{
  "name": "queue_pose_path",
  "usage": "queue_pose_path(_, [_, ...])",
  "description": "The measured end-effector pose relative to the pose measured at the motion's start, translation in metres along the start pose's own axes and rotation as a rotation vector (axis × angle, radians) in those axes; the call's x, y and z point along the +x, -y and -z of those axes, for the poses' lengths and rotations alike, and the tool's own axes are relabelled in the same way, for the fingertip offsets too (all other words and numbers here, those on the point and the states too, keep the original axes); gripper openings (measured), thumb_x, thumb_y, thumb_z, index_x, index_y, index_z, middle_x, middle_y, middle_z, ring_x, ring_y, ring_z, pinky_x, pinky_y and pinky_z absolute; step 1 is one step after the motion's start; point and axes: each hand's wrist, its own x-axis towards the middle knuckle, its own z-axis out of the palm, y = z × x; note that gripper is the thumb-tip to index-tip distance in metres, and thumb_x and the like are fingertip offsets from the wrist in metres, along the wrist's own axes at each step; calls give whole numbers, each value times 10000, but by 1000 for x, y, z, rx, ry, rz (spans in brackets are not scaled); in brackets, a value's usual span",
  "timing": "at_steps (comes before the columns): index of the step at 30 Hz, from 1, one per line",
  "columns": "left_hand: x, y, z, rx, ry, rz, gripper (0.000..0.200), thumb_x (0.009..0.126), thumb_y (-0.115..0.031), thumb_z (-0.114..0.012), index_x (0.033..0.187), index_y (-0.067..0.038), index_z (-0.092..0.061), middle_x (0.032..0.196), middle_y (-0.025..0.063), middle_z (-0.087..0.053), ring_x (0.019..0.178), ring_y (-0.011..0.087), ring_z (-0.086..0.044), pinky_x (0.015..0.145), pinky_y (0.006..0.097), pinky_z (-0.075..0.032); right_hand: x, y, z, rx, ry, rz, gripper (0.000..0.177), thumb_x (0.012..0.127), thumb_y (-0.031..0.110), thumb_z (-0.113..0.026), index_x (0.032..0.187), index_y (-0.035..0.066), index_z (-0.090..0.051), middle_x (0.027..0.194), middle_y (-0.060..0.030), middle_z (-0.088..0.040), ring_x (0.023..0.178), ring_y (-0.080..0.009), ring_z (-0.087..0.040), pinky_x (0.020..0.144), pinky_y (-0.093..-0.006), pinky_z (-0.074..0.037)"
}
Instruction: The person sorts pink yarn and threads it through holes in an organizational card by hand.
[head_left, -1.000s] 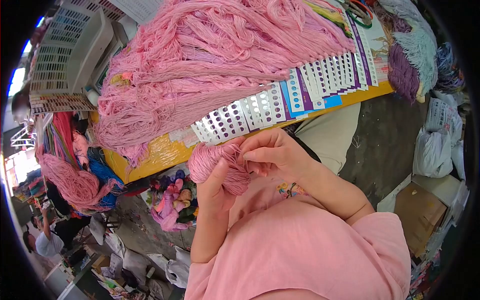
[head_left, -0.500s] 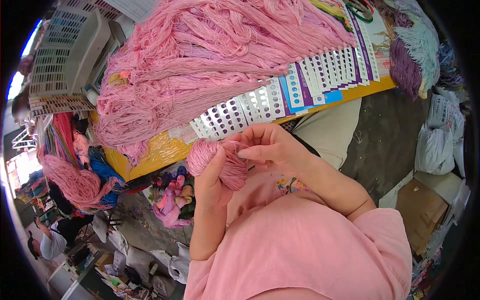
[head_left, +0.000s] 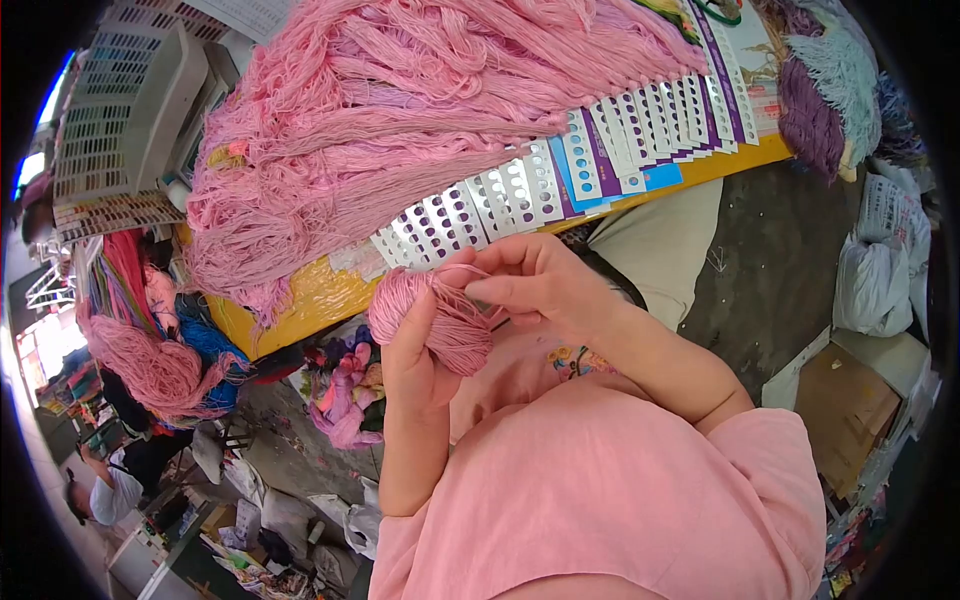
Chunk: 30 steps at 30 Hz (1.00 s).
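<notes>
A ball of pink yarn (head_left: 462, 338) sits in my left hand (head_left: 416, 372), whose thumb lies across the front of the wound strands. Close against its upper right side is my right hand (head_left: 550, 287), with thumb and forefinger pinched on a strand of the same yarn. That strand runs in a small loop between the ball and my right fingertips. Just beyond my hands, punched thread cards (head_left: 455, 215) fan along the table edge, with long pink skeins (head_left: 390, 130) of thread tied to them.
The yellow table (head_left: 300, 305) bears the skeins. More pink yarn (head_left: 150, 365) hangs at its left end, and purple yarn (head_left: 808, 120) hangs at the right. A cardboard box (head_left: 838, 410) and white plastic bags (head_left: 872, 290) stand right. A person (head_left: 115, 490) is far left.
The ball and both hands have shifted slightly left and up in view. My right fingers have moved a little along the strand, and the grip on the ball stays.
</notes>
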Motion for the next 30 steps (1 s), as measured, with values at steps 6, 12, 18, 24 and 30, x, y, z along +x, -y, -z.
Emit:
queue_pose_path(6, [0, 1, 1, 79, -7, -3, 259, 781, -112, -437, 976, 49, -490, 1090, 144, -448, 980, 240, -453, 834, 371, -365, 3, -4, 3, -242, -6, 79, 123, 699, 51, -564, 807, 1, -590, 672, 0, -556, 550, -26, -476, 453, -145, -346])
queue_pose_path(12, [1, 3, 3, 14, -7, 25, 284, 783, -114, -426, 1000, 65, -466, 1067, 152, -463, 965, 230, -464, 830, 354, -367, -3, 1, 7, -144, 2, -6, 87, 695, 67, -569, 755, 10, -596, 620, 14, -539, 500, -16, -447, 421, -129, -312])
queue_pose_path(18, [-1, 1, 6, 8, 68, 44, 340, 792, -148, -410, 1029, 95, -430, 1049, 163, -471, 950, 230, -471, 823, 347, -369, -4, 2, 9, 46, 73, -33, 49, 707, 61, -555, 730, 30, -584, 658, 11, -534, 488, -17, -415, 411, -131, -287])
queue_pose_path(24, [-8, 3, 7, 41, 85, -24, 358, 804, -190, -393, 1031, 84, -435, 1054, 165, -463, 963, 239, -455, 843, 364, -354, -8, 1, 10, 107, 91, -73, 81, 735, 90, -538, 802, 46, -551, 602, 50, -464, 459, 0, -320, 407, -140, -235])
queue_pose_path(30, [-9, 6, 3, 23, 60, -27, 410, 837, -242, -313, 1093, 73, -374, 1146, 158, -384, 1072, 248, -360, 869, 381, -328, -8, 3, 3, 3, -42, -121, 98, 730, 93, -542, 791, 21, -572, 594, 35, -501, 475, 5, -354, 427, -142, -276])
